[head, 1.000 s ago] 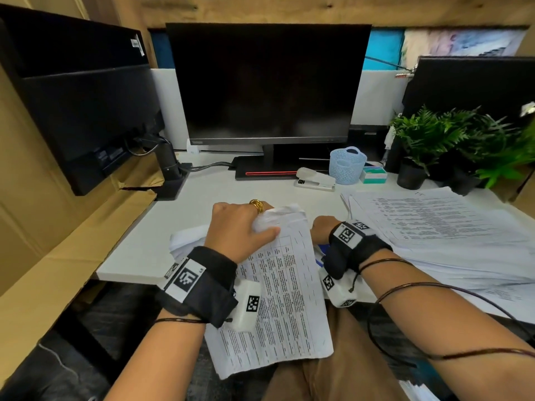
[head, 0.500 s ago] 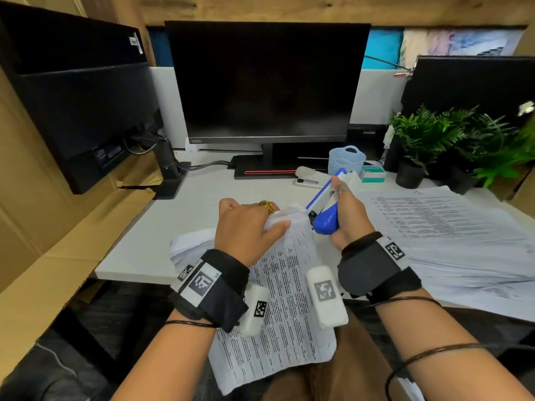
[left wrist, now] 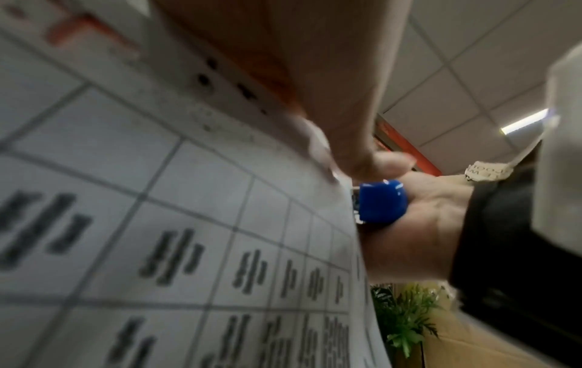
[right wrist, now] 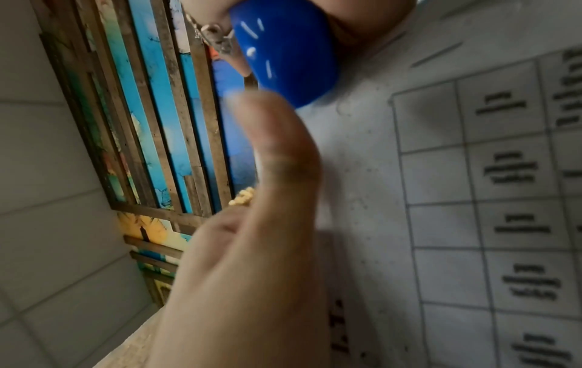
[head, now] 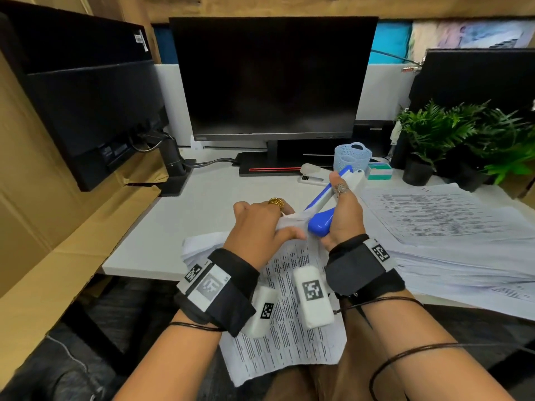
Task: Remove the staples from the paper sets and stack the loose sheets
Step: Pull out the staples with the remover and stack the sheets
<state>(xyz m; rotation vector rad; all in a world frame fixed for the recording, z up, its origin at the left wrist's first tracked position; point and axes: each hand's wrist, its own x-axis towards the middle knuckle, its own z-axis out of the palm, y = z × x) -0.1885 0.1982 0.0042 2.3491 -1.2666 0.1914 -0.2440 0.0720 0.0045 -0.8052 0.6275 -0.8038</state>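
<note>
Left hand point(head: 260, 227) pinched paper set point(head: 289, 314) corner; our right hand point(head: 344, 215) gripped blue staple remover point(head: 320, 221) against it.

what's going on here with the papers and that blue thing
A person at a desk is pulling a staple. The left hand grips the top corner of a stapled paper set, while the right hand holds a blue-and-white staple remover against that corner. A stack of loose sheets lies to the right.
</note>
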